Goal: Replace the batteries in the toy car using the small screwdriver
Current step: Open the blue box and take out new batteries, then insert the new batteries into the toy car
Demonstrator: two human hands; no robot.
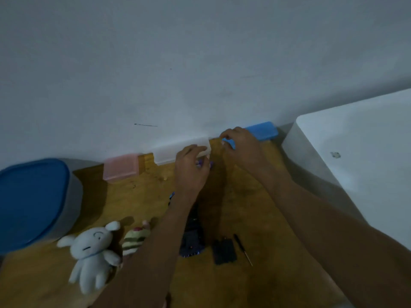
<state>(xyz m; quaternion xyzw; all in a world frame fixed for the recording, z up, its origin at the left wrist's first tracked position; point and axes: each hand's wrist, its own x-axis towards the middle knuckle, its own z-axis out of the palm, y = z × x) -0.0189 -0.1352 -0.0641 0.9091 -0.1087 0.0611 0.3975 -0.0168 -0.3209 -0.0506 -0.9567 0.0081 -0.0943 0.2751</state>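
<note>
Both arms reach to the far edge of the wooden table [222, 281], by the wall. My left hand [191, 168] curls round small purple items [202, 163], likely batteries. My right hand [241, 144] pinches the near corner of a blue plastic box [263, 130]. The dark toy car [191, 238] lies near me, partly hidden under my left forearm. Its black battery cover [224, 251] lies to the right of the car. The small screwdriver [242, 248], black handle and thin shaft, lies just right of the cover.
A white box [175, 152] and a pink box [121, 166] stand along the wall. A blue-lidded tub [31, 201] sits at the left. A white plush toy [91, 252] and a striped plush [134, 240] lie near the front. A white cabinet [355, 156] stands at the right.
</note>
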